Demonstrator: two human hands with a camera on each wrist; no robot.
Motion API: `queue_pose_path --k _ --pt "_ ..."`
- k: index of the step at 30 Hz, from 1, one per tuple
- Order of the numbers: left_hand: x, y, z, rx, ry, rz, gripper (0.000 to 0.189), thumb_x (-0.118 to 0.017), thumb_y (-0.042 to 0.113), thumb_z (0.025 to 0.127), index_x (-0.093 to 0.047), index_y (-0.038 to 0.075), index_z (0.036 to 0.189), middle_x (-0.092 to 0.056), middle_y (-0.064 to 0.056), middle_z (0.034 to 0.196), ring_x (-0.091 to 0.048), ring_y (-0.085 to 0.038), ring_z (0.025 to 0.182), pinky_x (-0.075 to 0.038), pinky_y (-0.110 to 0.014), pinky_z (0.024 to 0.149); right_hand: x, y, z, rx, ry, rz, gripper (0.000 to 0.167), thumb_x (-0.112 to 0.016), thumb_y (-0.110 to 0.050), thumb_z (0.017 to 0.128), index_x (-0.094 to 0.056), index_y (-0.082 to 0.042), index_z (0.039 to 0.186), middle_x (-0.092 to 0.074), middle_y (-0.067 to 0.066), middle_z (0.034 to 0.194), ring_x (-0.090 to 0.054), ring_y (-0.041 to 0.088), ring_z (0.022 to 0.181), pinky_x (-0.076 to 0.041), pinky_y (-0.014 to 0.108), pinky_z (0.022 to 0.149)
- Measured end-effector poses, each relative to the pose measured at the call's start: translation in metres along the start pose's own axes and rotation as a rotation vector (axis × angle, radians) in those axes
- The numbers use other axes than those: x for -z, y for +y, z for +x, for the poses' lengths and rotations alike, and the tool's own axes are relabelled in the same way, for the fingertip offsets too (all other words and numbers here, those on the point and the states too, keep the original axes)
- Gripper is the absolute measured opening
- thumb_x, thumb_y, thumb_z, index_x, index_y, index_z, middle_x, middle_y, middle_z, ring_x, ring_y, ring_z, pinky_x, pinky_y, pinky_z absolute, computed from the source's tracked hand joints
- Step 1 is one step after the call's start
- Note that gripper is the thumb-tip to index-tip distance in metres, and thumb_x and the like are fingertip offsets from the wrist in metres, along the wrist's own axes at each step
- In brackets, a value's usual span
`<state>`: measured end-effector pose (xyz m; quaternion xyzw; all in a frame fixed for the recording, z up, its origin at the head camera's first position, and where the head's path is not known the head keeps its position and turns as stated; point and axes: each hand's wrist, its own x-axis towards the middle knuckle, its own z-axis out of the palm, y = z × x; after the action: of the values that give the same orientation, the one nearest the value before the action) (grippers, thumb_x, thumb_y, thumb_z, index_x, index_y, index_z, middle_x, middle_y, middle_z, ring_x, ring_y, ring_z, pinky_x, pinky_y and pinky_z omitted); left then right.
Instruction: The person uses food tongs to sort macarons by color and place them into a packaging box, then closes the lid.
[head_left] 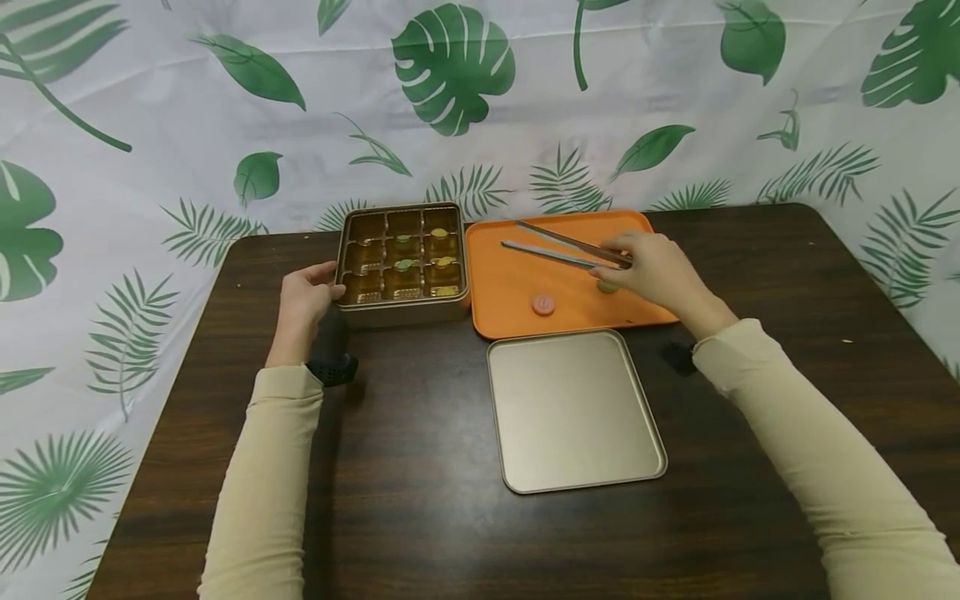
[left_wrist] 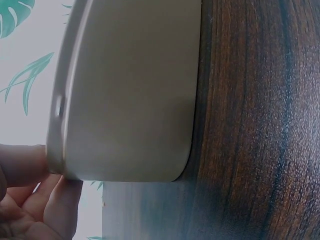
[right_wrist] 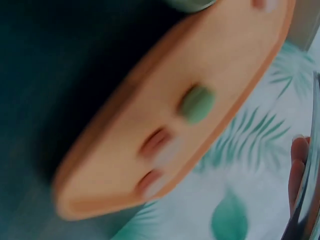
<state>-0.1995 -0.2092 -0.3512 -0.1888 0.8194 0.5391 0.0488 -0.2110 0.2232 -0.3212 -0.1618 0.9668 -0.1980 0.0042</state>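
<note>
At the left, my left hand [head_left: 303, 298] grips the rim of a square metal tin [head_left: 397, 315]; in the left wrist view, thumb and fingers are at its corner. A brown divided insert [head_left: 366, 254] fills the tin, with green and yellow pieces in some compartments. Over the orange tray [head_left: 495, 283], my right hand [head_left: 660, 262] holds metal tongs [head_left: 573, 242], their arms apart, tips pointing left with nothing between them. A round pink piece [head_left: 543, 305] lies on the tray. The right wrist view, blurred, shows a green piece [right_wrist: 198, 106] and pinkish ones there, partly hidden from the head view.
A shallow square metal lid [head_left: 573, 417] lies in front of the tray on the dark wooden table [head_left: 420, 500]. The tin stands right against the tray's left side. Behind the table hangs a white cloth [head_left: 547, 108] printed with green leaves.
</note>
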Motion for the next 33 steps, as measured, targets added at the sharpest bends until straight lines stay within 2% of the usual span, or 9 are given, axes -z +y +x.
queue_pose_path --k 8,16,24,33 --pt "0.0 0.0 -0.001 0.026 0.0 0.003 0.052 -0.05 0.002 0.096 -0.039 0.01 0.147 -0.035 -0.015 0.153 -0.038 -0.029 0.139 -0.033 -0.043 0.115 0.01 0.047 -0.028 -0.084 -0.05 -0.053 0.047 -0.071 -0.027 0.086 -0.063 0.001 0.123 -0.061 0.022 0.103 -0.056 0.03 0.079 -0.045 0.04 0.064" --pt "0.0 0.001 -0.002 0.022 -0.004 -0.002 0.052 -0.049 0.002 0.097 -0.039 0.01 0.147 -0.033 -0.014 0.154 -0.038 -0.028 0.14 -0.032 -0.044 0.115 0.014 0.079 -0.049 -0.14 -0.08 -0.067 0.052 -0.07 -0.032 0.087 -0.062 0.006 0.122 -0.06 0.027 0.108 -0.058 0.031 0.083 -0.046 0.043 0.068" --pt "0.0 0.001 -0.001 0.025 -0.002 0.006 0.052 -0.049 0.002 0.097 -0.038 0.01 0.147 -0.033 -0.015 0.154 -0.037 -0.029 0.14 -0.032 -0.044 0.115 0.015 0.1 -0.067 -0.159 -0.047 -0.078 0.052 -0.072 -0.033 0.085 -0.063 0.005 0.12 -0.06 0.029 0.11 -0.059 0.038 0.088 -0.048 0.05 0.07" --pt "0.0 0.001 0.0 0.027 0.001 0.023 0.053 -0.05 0.004 0.097 -0.038 0.012 0.147 -0.035 -0.015 0.153 -0.038 -0.031 0.14 -0.033 -0.046 0.114 0.015 0.105 -0.072 -0.156 -0.044 -0.066 0.048 -0.073 -0.03 0.084 -0.065 0.004 0.117 -0.062 0.027 0.108 -0.06 0.037 0.086 -0.048 0.05 0.07"
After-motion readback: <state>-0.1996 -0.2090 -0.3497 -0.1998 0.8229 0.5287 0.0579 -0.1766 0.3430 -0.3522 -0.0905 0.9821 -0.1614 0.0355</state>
